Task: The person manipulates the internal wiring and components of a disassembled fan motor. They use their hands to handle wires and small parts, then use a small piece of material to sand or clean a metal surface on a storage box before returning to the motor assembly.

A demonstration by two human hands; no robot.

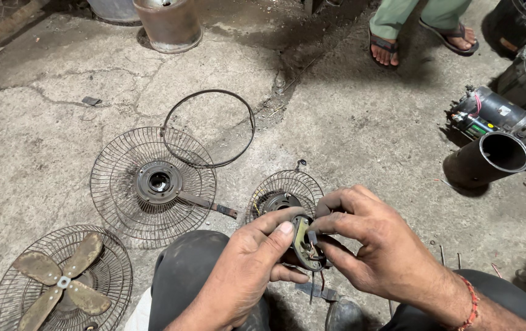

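The left hand is gripping a small round fan part near the knees while the right hand is pinching its wires, holding it upright and close, and the fan guards are lying flat on the left floor.

Fan grilles on concrete floor

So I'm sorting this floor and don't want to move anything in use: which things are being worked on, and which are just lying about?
In hand:
- small round dark part with wires, held by left hand and right hand

Lying about:
- small domed wire guard
- large rusty wire fan guard
- loose metal ring
- guard with four-blade fan
- black pipe
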